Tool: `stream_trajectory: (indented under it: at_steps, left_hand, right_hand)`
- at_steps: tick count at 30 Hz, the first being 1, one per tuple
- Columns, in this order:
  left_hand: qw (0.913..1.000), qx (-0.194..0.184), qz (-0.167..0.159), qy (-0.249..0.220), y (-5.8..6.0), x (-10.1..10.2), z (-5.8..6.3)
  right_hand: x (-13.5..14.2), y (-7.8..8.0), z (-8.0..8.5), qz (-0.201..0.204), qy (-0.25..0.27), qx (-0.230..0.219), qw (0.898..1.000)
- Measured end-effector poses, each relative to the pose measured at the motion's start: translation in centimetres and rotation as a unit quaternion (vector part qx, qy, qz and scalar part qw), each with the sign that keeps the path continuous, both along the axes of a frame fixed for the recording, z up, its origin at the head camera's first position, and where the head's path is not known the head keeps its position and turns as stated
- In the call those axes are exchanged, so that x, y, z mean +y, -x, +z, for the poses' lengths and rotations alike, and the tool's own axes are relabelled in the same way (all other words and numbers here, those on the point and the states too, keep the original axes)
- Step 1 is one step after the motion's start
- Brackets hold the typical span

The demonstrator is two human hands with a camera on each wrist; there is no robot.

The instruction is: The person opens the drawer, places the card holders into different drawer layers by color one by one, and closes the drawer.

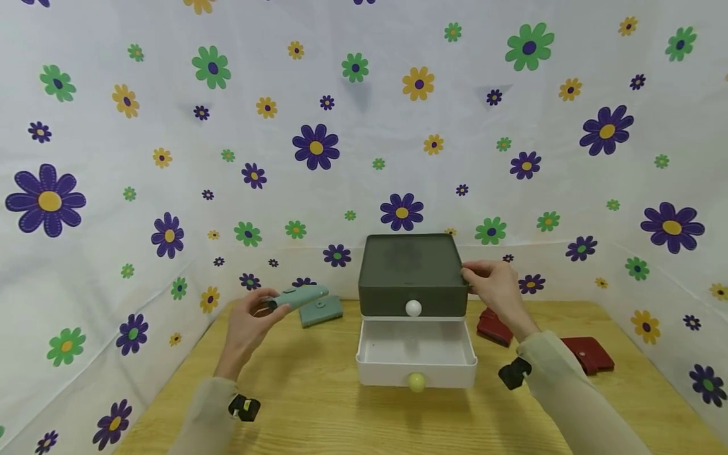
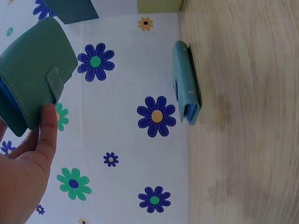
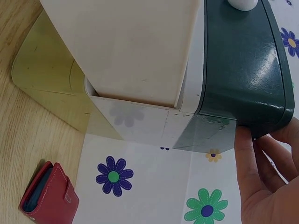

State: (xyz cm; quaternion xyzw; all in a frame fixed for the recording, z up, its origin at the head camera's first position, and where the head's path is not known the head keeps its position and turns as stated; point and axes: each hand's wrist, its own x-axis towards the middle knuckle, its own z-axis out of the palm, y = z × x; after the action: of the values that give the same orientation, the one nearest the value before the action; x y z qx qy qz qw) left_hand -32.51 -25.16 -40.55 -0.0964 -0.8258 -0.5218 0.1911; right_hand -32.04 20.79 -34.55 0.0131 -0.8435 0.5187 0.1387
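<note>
A: What's in the left hand (image 1: 250, 322)?
B: A teal wallet (image 1: 303, 296), pinched between thumb and fingers and held up above the desk (image 1: 296, 404). The left wrist view shows its strap and a bit of blue at the open side.
A: And that second teal wallet (image 1: 321, 312)?
B: It rests on the desk, just beyond the held one, near the flowered cloth (image 1: 316, 208).
A: Where's the right hand (image 1: 499, 291)?
B: At the box (image 1: 409, 272), gripping the right edge of its dark green top, thumb and fingers on the rim.
A: Is a drawer out?
B: The white lower drawer (image 1: 387, 374), yes, the one with the yellow-green knob (image 1: 417, 382). The dark green part above has a white knob (image 1: 413, 308).
A: Anything to the right?
B: Two red wallets on the desk: one (image 1: 493, 328) near the box, partly behind the right arm, another (image 1: 591, 354) farther right.
</note>
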Motion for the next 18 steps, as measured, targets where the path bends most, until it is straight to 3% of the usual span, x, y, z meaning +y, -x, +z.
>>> stream_trajectory:
  at_steps: [7,18]
  left_hand:
    - [0.9994,0.007,-0.01,-0.034,-0.7,0.9,-0.2]
    - [0.9976,0.02,-0.037,-0.055,-1.8,2.3,0.7]
  right_hand:
    - [-0.2,0.2,-0.1,0.005,0.002,0.005,1.0]
    - [-0.1,-0.1,0.0,-0.003,0.002,0.003,1.0]
